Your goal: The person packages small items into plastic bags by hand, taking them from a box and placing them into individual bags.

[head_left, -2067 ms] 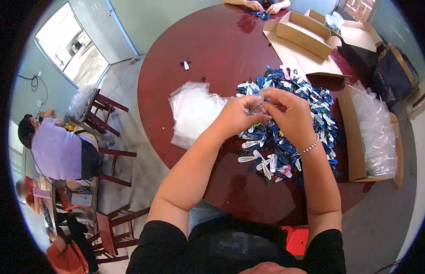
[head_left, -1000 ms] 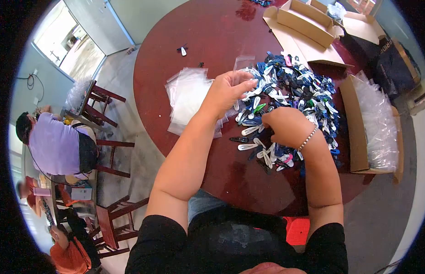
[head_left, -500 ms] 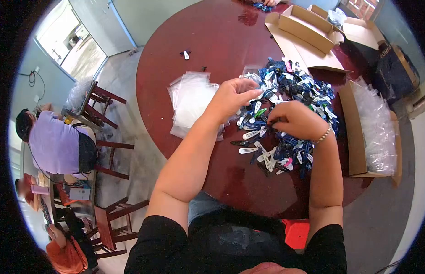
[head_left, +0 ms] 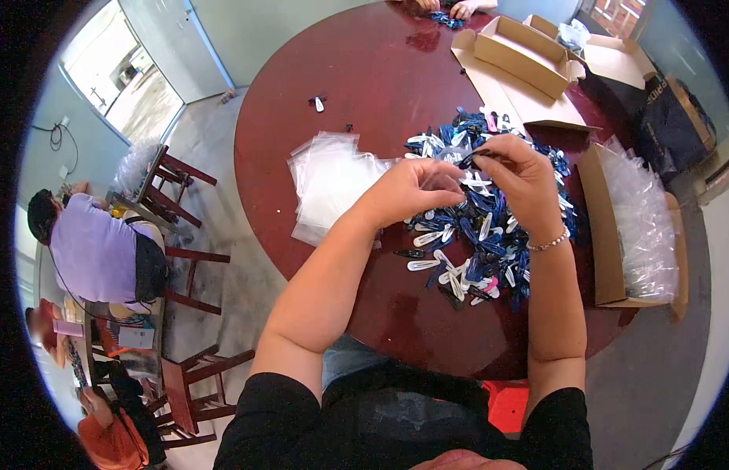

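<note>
A large heap of snap hair clips point(head_left: 490, 227), dark blue, black and white with a few pink ones, lies on the round red-brown table. Over the heap's near left side, my left hand point(head_left: 407, 188) is closed, with thumb and fingers around what looks like a small clear plastic bag point(head_left: 452, 157). Close beside it, my right hand point(head_left: 525, 176) pinches a dark hair clip point(head_left: 472, 159) at the bag's opening. Left of my left hand lies a stack of clear plastic bags point(head_left: 333, 180), partly under my wrist.
A long carton of clear plastic packets point(head_left: 638, 227) stands at the right edge. Open cardboard boxes point(head_left: 529, 59) lie at the far right. Another person's hands point(head_left: 462, 9) handle clips at the far edge. A single clip point(head_left: 319, 104) lies far left; wooden stools point(head_left: 192, 384) stand beyond.
My right hand has risen from the heap and moved away from me, bringing a dark clip to my left hand. My left hand has shifted slightly right and toward me.
</note>
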`<state>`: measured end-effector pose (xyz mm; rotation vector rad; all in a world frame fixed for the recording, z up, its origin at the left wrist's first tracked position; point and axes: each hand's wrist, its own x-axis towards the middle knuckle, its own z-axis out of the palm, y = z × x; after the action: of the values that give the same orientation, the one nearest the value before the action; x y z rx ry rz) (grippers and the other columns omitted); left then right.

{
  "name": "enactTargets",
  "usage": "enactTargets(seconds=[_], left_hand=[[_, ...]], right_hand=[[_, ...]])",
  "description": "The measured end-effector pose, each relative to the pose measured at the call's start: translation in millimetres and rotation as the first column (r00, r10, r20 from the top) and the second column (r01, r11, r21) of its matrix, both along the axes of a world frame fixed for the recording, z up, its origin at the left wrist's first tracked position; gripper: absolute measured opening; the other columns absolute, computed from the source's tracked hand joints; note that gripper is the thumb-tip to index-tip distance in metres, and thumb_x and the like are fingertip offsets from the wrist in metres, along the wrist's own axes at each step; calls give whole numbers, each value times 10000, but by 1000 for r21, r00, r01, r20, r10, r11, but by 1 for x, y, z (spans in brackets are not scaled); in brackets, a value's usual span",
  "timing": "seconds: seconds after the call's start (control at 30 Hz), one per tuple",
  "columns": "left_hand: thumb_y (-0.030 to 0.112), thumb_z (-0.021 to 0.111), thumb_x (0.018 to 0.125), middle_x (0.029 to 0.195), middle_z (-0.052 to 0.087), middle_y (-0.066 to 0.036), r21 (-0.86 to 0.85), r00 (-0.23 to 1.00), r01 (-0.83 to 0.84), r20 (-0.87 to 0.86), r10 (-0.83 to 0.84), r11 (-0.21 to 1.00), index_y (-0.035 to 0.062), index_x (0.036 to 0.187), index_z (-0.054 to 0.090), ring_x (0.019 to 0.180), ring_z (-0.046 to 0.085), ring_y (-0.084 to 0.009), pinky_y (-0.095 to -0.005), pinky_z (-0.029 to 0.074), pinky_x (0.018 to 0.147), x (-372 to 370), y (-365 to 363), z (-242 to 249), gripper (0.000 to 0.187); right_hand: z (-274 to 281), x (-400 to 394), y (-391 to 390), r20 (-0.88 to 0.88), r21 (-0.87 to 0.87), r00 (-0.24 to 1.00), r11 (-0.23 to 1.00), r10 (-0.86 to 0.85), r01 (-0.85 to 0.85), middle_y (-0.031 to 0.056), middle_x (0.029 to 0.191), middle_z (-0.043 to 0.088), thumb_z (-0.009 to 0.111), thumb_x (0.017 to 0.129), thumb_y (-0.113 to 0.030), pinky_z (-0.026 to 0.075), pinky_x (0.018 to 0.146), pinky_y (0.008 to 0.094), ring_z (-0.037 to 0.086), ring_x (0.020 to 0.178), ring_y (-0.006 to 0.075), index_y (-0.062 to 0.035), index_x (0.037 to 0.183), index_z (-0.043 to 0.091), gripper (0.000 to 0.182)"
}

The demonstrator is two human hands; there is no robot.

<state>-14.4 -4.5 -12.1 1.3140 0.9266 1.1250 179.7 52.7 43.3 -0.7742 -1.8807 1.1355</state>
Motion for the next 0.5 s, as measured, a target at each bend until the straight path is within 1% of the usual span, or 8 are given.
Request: enactTargets(seconds=[0.07, 0.17, 0.2, 0.33, 0.37, 0.4, 0.47, 0.5], left_hand=[[84, 713, 828, 1012, 678, -96, 24, 1000, 26, 6, -27, 999, -15, 1145, 602, 953, 637, -150, -284, 493, 868, 1, 0, 0, 350], [71, 725, 814, 988, 676, -64, -6, 994, 79, 77, -78, 997, -18, 1133, 615, 921, 627, -115, -263, 496, 844, 4, -3, 5, 350], [77, 724, 814, 984, 677, -54, -9, 995, 75, 73, -75, 997, -8, 1140, 618, 918, 627, -113, -261, 499, 831, 5, -4, 8, 353], [134, 708, 836, 987, 679, -39, -68, 995, 50, 87, -44, 996, 17, 1155, 626, 913, 627, -105, -252, 508, 784, 1, -5, 9, 349], [180, 662, 875, 1001, 683, -43, -107, 1000, -19, 17, 21, 994, 28, 1157, 624, 912, 634, -113, -260, 511, 756, 2, -10, 19, 323], [213, 645, 886, 1032, 678, -66, -113, 993, -38, 107, 50, 993, 32, 1178, 606, 953, 635, -137, -273, 513, 769, 1, -9, 17, 346], [259, 585, 925, 1127, 654, -114, -124, 946, -51, 312, 88, 991, 41, 1240, 555, 1015, 632, -188, -309, 523, 794, -6, -5, 13, 385], [259, 585, 925, 1127, 654, -114, -125, 946, -50, 312, 87, 991, 41, 1240, 555, 1015, 632, -188, -309, 523, 794, -10, -3, 12, 385]], right_hand=[[-6, -4, 1, 60, 377, 997, 926, -37, 12, 51, 1014, 636, 673, 823, -8, 486, 786, 241, 596, 916, 111, 9, 924, 681, 103], [-5, -13, -10, 134, 508, 986, 861, -100, 19, 90, 1154, 613, 681, 807, -6, 479, 868, 271, 585, 1049, 156, 4, 940, 698, 135], [-6, -13, -11, 127, 388, 991, 922, -53, -1, 105, 1193, 610, 673, 818, -11, 471, 904, 285, 584, 1091, 179, -4, 988, 698, 172], [-10, -14, -5, 46, 331, 998, 943, -49, 31, 101, 1186, 611, 659, 839, -20, 477, 879, 270, 584, 1061, 148, -3, 1018, 689, 182], [-11, -14, -2, -82, 170, 994, 982, -70, 84, 108, 1125, 643, 681, 822, -53, 502, 827, 287, 626, 957, 175, -14, 986, 699, 169], [-12, -13, -1, -204, 1, 973, 993, -113, 115, 115, 1065, 674, 702, 806, -87, 526, 775, 305, 668, 852, 203, -25, 953, 709, 160], [-7, -8, 0, -160, -11, 978, 991, -134, 134, 104, 944, 700, 696, 808, -89, 528, 704, 295, 665, 756, 183, -8, 922, 705, 141], [-5, -4, 2, 83, 83, 992, 993, -96, 89, 75, 920, 693, 671, 836, -76, 508, 691, 268, 631, 768, 130, 4, 948, 694, 139]])
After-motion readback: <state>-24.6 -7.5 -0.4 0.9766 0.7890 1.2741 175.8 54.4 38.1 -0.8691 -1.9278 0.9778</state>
